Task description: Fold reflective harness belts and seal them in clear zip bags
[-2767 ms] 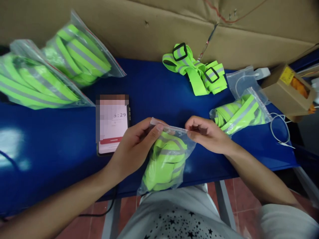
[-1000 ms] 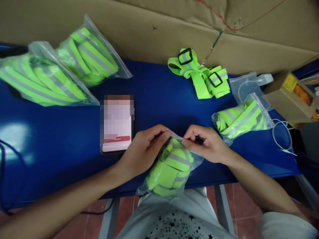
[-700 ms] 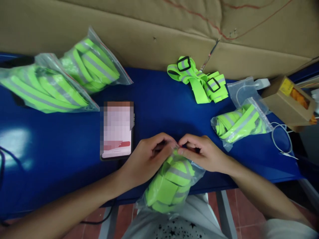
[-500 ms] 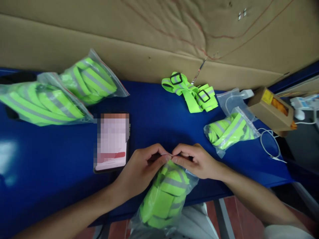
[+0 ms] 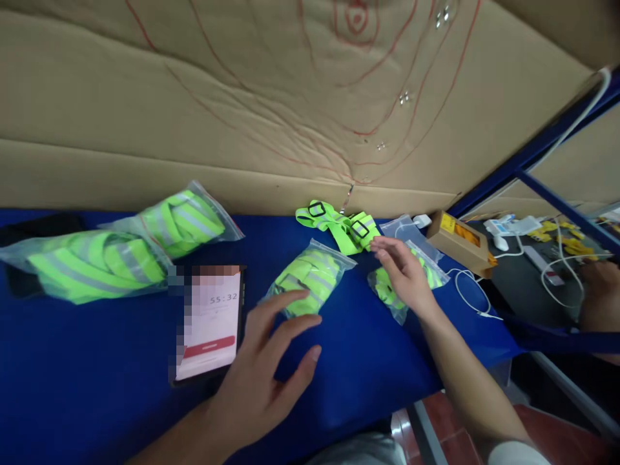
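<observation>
A clear zip bag with a folded neon-yellow reflective strap (image 5: 310, 274) lies flat on the blue table. My left hand (image 5: 271, 355), fingers spread, is just in front of it and holds nothing; whether a fingertip touches the bag I cannot tell. To the right, my right hand (image 5: 402, 271) is open with fingers stretched, in front of another bagged reflective strap (image 5: 386, 290) that it partly hides. Behind, near the cardboard wall, a loose reflective strap (image 5: 339, 226) with black buckles lies unbagged. Two more bagged straps (image 5: 97, 265) overlap at the left.
A phone (image 5: 210, 329) showing a timer lies left of my left hand. At the right are a small cardboard box (image 5: 458, 242), a white cable (image 5: 469, 290) and a blue metal frame (image 5: 557, 200). Beyond the frame, another person's hand (image 5: 598, 294) rests near a dark table.
Both hands have let go of the bagged strap they were pinching at its top edge. It now lies on the table. My hands have moved apart, and the view has tilted up and rightward.
</observation>
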Available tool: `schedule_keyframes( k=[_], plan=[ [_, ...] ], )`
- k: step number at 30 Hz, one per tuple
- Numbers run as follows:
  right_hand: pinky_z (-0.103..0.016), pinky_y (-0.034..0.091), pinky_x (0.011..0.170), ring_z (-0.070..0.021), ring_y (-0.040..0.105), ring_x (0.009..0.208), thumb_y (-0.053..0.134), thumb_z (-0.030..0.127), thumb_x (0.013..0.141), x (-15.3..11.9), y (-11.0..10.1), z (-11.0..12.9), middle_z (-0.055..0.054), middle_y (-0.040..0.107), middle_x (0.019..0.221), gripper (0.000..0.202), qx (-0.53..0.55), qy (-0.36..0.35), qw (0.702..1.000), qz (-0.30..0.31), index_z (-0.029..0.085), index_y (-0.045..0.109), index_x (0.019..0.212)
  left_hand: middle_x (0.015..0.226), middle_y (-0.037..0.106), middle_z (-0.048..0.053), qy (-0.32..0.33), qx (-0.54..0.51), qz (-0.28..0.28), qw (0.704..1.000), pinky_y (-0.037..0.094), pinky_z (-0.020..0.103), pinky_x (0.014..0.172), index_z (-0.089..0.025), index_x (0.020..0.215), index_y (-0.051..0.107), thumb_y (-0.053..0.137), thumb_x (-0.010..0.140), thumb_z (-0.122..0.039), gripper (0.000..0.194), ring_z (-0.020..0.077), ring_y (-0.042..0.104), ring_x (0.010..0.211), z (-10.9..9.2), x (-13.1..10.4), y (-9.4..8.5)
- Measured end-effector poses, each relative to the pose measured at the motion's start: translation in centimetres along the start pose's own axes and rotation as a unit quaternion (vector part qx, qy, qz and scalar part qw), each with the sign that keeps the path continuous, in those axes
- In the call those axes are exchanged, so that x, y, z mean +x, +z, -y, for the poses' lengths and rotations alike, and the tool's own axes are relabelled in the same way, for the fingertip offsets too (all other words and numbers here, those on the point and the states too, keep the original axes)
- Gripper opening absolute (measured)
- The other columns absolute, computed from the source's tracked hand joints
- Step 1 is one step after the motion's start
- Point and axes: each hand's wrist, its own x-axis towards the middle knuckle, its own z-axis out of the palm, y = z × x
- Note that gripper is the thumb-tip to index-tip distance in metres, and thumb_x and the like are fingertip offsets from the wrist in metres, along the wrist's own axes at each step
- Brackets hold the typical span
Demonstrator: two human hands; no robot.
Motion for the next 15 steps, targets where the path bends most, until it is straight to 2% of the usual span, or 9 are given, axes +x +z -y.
schedule_keyframes(
  k=[3, 5, 6, 8, 10, 11, 12, 13, 15],
  plan=[
    [-0.047, 0.051, 0.107, -0.0284, 0.068, 0.118, 0.052, 0.044, 0.103, 1.4, -3.6, -1.3, -0.011, 0.073, 0.125, 0.032, -0.248, -0.056, 0.967, -0.002, 0.022, 0.068, 0.121, 0.113, 0.067, 0.005, 0.061, 0.015, 0.049, 0.997, 0.052, 0.038, 0.092, -0.024, 0.108, 0.065, 0.057, 0.098, -0.013, 0.017, 0.0205, 0.065, 0.104, 0.2, -0.1, 0.9],
    [-0.046, 0.050, 0.109, -0.0299, 0.067, 0.120, 0.052, 0.039, 0.102, 2.4, -5.8, -2.4, -0.012, 0.073, 0.125, 0.032, -0.337, -0.043, 0.940, 0.008, 0.020, 0.069, 0.120, 0.103, 0.071, 0.004, 0.063, 0.029, 0.079, 0.994, 0.056, 0.039, 0.088, -0.023, 0.104, 0.067, 0.054, 0.100, -0.016, 0.015, 0.0205, 0.069, 0.095, 0.5, -0.2, 1.5],
    [-0.046, 0.050, 0.108, -0.0308, 0.067, 0.121, 0.052, 0.037, 0.101, 3.0, -6.7, -3.1, -0.013, 0.073, 0.126, 0.032, -0.355, -0.030, 0.934, 0.008, 0.019, 0.070, 0.120, 0.108, 0.073, 0.005, 0.047, 0.037, 0.095, 0.994, 0.058, 0.041, 0.089, -0.023, 0.111, 0.068, 0.053, 0.102, -0.020, 0.017, 0.0222, 0.071, 0.098, 0.7, -0.3, 1.7],
    [-0.046, 0.051, 0.105, -0.0330, 0.068, 0.119, 0.052, 0.035, 0.099, 4.2, -8.4, -4.4, -0.015, 0.073, 0.125, 0.035, -0.377, -0.003, 0.926, 0.002, 0.016, 0.070, 0.123, 0.136, 0.068, 0.011, 0.002, 0.047, 0.137, 0.989, 0.061, 0.046, 0.098, -0.023, 0.140, 0.058, 0.053, 0.103, -0.033, 0.038, 0.0285, 0.069, 0.120, 0.9, -0.4, 1.9],
    [-0.046, 0.053, 0.100, -0.0344, 0.070, 0.114, 0.053, 0.033, 0.098, 5.5, -9.6, -5.5, -0.017, 0.073, 0.124, 0.036, -0.391, 0.021, 0.920, 0.007, 0.014, 0.070, 0.124, 0.163, 0.044, 0.013, -0.034, 0.043, 0.193, 0.980, 0.059, 0.049, 0.106, -0.026, 0.158, 0.040, 0.054, 0.103, -0.043, 0.059, 0.0330, 0.056, 0.141, 1.2, -0.5, 2.0],
    [-0.044, 0.054, 0.096, -0.0342, 0.071, 0.109, 0.055, 0.032, 0.097, 6.2, -10.1, -6.0, -0.017, 0.075, 0.121, 0.035, -0.397, 0.034, 0.917, 0.018, 0.015, 0.071, 0.122, 0.169, 0.033, 0.011, -0.045, 0.038, 0.214, 0.975, 0.058, 0.049, 0.108, -0.029, 0.160, 0.038, 0.054, 0.103, -0.046, 0.062, 0.0339, 0.050, 0.146, 1.4, -0.4, 2.0],
    [-0.042, 0.055, 0.091, -0.0335, 0.073, 0.103, 0.058, 0.032, 0.095, 6.7, -10.5, -6.3, -0.016, 0.076, 0.115, 0.032, -0.400, 0.047, 0.914, 0.033, 0.016, 0.074, 0.118, 0.171, 0.029, 0.009, -0.050, 0.031, 0.225, 0.973, 0.056, 0.050, 0.111, -0.031, 0.158, 0.041, 0.053, 0.103, -0.046, 0.058, 0.0338, 0.047, 0.148, 1.5, -0.4, 2.0],
    [-0.040, 0.055, 0.086, -0.0323, 0.073, 0.097, 0.061, 0.032, 0.093, 7.2, -10.8, -6.6, -0.014, 0.078, 0.109, 0.029, -0.402, 0.059, 0.912, 0.050, 0.018, 0.076, 0.113, 0.171, 0.030, 0.007, -0.055, 0.024, 0.225, 0.973, 0.053, 0.051, 0.114, -0.032, 0.155, 0.047, 0.051, 0.104, -0.045, 0.053, 0.0326, 0.047, 0.149, 1.6, -0.3, 2.0],
    [-0.035, 0.054, 0.079, -0.0297, 0.074, 0.089, 0.064, 0.034, 0.092, 7.7, -11.4, -6.7, -0.011, 0.079, 0.099, 0.023, -0.399, 0.078, 0.911, 0.075, 0.021, 0.079, 0.104, 0.165, 0.043, 0.004, -0.060, 0.008, 0.207, 0.976, 0.050, 0.051, 0.118, -0.032, 0.145, 0.058, 0.049, 0.105, -0.042, 0.042, 0.0293, 0.049, 0.147, 1.8, -0.1, 1.9]
  ],
)
